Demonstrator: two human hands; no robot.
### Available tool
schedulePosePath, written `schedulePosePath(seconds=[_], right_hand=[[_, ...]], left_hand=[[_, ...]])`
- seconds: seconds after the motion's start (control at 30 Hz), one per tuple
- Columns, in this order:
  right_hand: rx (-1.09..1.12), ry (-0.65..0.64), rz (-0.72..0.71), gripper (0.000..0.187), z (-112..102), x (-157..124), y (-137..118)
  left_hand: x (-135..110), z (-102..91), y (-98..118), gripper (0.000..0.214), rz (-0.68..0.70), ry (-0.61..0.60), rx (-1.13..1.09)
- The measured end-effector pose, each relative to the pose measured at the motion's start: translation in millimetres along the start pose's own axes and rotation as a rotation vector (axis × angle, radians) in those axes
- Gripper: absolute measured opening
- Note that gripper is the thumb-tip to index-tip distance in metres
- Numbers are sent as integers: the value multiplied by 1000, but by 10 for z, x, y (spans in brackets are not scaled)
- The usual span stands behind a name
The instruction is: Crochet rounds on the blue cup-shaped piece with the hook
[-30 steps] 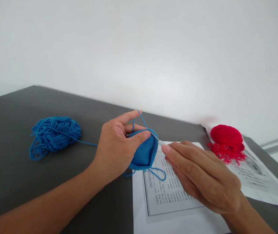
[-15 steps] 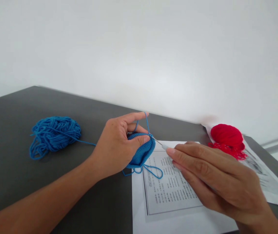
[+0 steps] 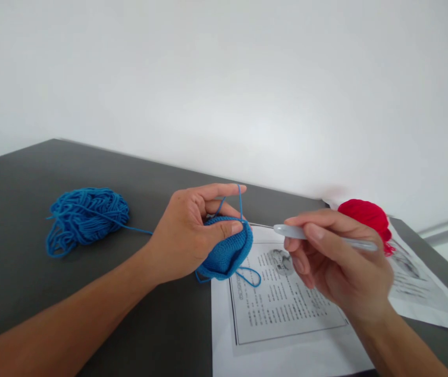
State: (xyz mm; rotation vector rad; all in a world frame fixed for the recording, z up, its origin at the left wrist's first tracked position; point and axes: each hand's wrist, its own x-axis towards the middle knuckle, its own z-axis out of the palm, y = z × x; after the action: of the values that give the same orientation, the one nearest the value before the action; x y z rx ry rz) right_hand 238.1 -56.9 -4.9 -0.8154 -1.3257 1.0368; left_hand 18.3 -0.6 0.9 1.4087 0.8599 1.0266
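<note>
Between thumb and fingers, my left hand [image 3: 192,230] pinches a blue crochet piece [image 3: 227,254], cup-shaped with a curled edge. A strand of blue yarn [image 3: 240,201] runs over the raised index finger down to the top edge of the piece. My right hand [image 3: 337,256] grips a crochet hook [image 3: 292,232] by its grey handle, pen-like. The thin metal shaft points left and its tip meets the work beside my left thumb; the very tip is hard to make out. A loose blue loop hangs below the piece.
A blue yarn skein [image 3: 90,217] lies on the dark table [image 3: 157,324] at left, its strand leading to my left hand. Under the work is a printed sheet [image 3: 287,345]. At right, a red yarn ball [image 3: 365,217] rests on another sheet [image 3: 436,293]. A white wall [image 3: 224,94] stands behind.
My right hand has rolled over, turning the hook to lie nearly level with its handle in plain view. The crochet piece has shifted slightly right and down.
</note>
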Motion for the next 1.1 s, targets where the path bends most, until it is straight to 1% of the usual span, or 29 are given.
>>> schedulePosePath(seconds=[0.07, 0.13, 0.17, 0.23, 0.33, 0.43, 0.5, 0.57, 0.67, 0.77, 0.87, 0.97, 1.03, 1.1], right_hand=[[169, 21, 112, 16, 70, 13, 57], [288, 42, 181, 17, 163, 6, 121], [320, 63, 189, 17, 215, -7, 152], [316, 108, 144, 18, 317, -49, 208], [154, 150, 13, 21, 429, -127, 269], [-19, 152, -90, 25, 477, -185, 302], [-120, 142, -160, 29, 491, -204, 309], [-278, 132, -262, 34, 506, -210, 308], [-563, 115, -478, 39, 536, -210, 299], [-793, 62, -636, 46, 564, -216, 297], [-935, 36, -664, 49, 581, -235, 299], [-1023, 45, -715, 55, 578, -252, 288], [-1068, 30, -754, 60, 554, -254, 268], [-1067, 5, -770, 63, 512, -245, 244]], left_hand=[[-11, 21, -2, 51, 10, 22, -10], [-28, 62, -9, 49, 23, 46, -15], [-38, 86, -15, 49, 30, 56, -16], [-60, 137, -30, 50, 37, 81, -8], [-85, 196, -54, 52, 31, 156, 30], [-101, 229, -73, 53, 5, 228, 40], [-110, 247, -85, 54, -11, 242, -10], [-117, 265, -98, 55, -23, 248, -94], [-121, 288, -121, 56, -46, 252, -254], [-114, 287, -124, 59, -94, 213, -452], [-107, 254, -91, 56, -130, 134, -596], [-106, 209, -50, 53, -146, 60, -648], [-107, 182, -37, 49, -147, 21, -648], [-108, 166, -39, 46, -128, 4, -626]])
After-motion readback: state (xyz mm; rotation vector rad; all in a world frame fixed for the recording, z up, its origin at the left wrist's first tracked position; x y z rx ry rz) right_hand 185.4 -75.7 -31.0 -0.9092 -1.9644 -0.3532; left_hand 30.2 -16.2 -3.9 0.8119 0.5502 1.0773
